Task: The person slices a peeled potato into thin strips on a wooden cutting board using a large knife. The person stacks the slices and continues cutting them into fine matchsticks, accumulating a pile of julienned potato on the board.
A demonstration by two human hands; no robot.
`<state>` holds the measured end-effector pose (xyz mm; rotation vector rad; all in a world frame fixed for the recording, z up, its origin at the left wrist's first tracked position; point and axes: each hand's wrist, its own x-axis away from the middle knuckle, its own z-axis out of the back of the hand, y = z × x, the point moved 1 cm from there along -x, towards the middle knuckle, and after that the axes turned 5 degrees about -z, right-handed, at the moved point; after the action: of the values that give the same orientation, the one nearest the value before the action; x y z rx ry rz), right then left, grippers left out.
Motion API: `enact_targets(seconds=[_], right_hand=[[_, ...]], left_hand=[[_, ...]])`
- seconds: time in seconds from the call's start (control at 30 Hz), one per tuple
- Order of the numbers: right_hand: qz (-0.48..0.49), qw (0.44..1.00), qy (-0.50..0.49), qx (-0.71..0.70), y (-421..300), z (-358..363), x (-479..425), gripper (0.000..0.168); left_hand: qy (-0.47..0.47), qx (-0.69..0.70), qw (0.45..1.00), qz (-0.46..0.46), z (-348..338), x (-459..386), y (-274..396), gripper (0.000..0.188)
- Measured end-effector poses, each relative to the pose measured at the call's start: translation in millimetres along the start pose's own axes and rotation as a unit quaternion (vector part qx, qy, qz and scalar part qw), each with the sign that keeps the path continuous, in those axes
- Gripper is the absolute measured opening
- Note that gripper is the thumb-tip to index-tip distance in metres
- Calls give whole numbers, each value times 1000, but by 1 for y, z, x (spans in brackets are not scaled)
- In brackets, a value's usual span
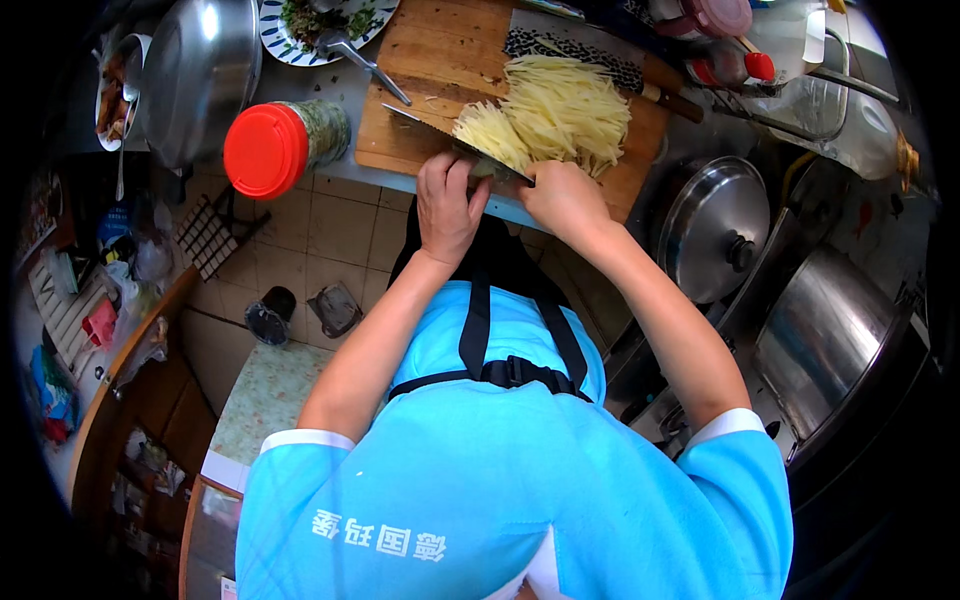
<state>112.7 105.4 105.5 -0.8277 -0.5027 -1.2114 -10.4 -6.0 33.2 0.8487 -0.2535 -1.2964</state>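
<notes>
A wooden cutting board point(420, 60) lies at the counter's front edge. My right hand point(566, 199) is closed around the handle end of a kitchen knife point(435, 131), whose blade slants up to the left across the board. Close beside the blade, my left hand point(450, 202) rests with bent fingers on a pale piece, mostly hidden. Pale yellow shreds, which look like potato point(562, 112), are heaped behind the knife. At the board's back lies a cleaver with a patterned blade point(577, 49), partly under the shreds.
Left of the board stand a red-lidded jar point(266, 150), a patterned plate of chopped greens point(330, 56) with a metal spoon point(367, 64), and a large metal lid point(202, 75). To the right are a lidded pan point(716, 232), bottles and a metal rack point(795, 127).
</notes>
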Motion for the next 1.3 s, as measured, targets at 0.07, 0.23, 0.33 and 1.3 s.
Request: enact_targets(seconds=[0.07,0.23,0.33,1.3], right_hand=[[6,1000,4,5,-1,0,0,23],[12,1000,3,15,0,-2,1,23],[1,1000,5,12,-1,-5,1,23],[-1,999,36,5,-11,-17,6,18]], left_hand=[[6,5,1000,8,0,0,4,41],[17,-3,1000,-19,8,1,3,27],[34,11,999,-40,8,0,-2,24],[20,-36,995,-88,-1,1,-13,24]])
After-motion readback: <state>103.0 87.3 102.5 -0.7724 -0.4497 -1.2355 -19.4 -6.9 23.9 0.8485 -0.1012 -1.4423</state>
